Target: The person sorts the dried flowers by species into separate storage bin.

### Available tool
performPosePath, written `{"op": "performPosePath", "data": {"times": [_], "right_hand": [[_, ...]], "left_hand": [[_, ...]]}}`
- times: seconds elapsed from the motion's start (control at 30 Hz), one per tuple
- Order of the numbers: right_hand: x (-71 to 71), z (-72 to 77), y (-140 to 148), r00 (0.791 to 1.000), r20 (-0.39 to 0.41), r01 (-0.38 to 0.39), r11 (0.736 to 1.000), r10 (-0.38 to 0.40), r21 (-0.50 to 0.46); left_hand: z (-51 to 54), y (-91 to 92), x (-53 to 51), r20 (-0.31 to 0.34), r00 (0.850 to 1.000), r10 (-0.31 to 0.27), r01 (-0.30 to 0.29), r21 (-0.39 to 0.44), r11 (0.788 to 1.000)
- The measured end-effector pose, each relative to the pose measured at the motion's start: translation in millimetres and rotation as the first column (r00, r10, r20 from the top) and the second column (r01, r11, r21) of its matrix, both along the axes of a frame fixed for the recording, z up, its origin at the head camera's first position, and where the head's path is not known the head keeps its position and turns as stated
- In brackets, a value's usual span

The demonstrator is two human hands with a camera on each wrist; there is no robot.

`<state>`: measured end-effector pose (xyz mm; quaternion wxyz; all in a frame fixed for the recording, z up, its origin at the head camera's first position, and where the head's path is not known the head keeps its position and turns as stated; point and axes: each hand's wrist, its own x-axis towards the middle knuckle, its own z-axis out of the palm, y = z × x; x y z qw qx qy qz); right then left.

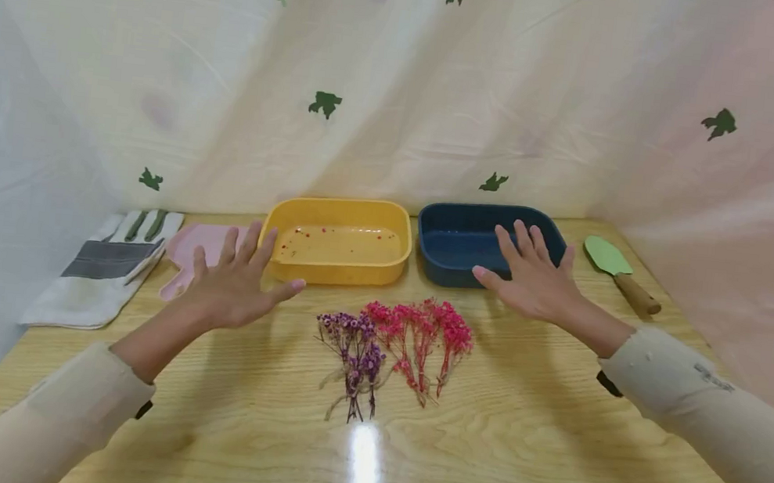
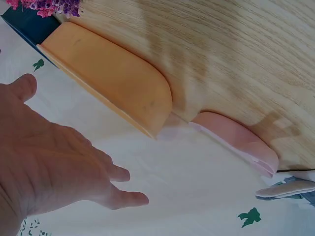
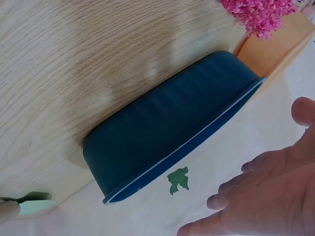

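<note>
My left hand [image 1: 233, 288] hovers with fingers spread, in front of the pink dish [image 1: 205, 246] and the yellow tub [image 1: 334, 274]. It holds nothing. Over the near side of the dark blue tub [image 1: 450, 273] hangs my right hand [image 1: 535, 281], its fingers spread too and nothing in it. Between the hands, on the table, lie a bunch of purple dried flowers [image 1: 351, 340] and several sprigs of pink dried flowers [image 1: 423, 332], side by side. Small red and purple bits are scattered inside the yellow tub. The left wrist view shows the left palm [image 2: 59, 162] apart from everything.
White-and-grey gloves [image 1: 109, 259] lie at the far left of the wooden table [image 1: 478, 456]. At the right rests a trowel [image 1: 617, 274] with a green blade and wooden handle. A pale curtain [image 1: 406, 62] with green leaf or bird shapes hangs close behind the tubs.
</note>
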<state>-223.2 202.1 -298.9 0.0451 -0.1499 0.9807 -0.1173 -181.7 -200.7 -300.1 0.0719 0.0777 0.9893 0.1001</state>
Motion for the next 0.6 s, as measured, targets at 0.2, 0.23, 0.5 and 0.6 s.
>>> {"op": "performPosePath", "data": {"times": [0.2,0.23,0.5,0.6], "right_hand": [[4.0,2.8,1,0.997,-0.061,0.046,0.995,-0.051,-0.085],[4.8,2.7,1,0.996,-0.069,0.054,0.993,-0.062,-0.105],[17.5,-8.3,-1,0.997,-0.057,0.03,0.961,-0.048,-0.275],[22.9,-15.6,-3,0.998,-0.04,0.027,0.945,-0.042,-0.326]], "left_hand": [[-2.5,-1.0,-3.0,-0.184,0.981,0.063,-0.039,0.132,0.991],[-3.1,-1.2,-3.4,-0.218,0.973,0.074,-0.039,0.162,0.986],[-5.5,-5.5,-2.2,-0.267,0.956,0.121,-0.052,0.253,0.966],[-7.4,-9.3,-3.9,-0.244,0.963,0.114,-0.04,0.289,0.957]]}}
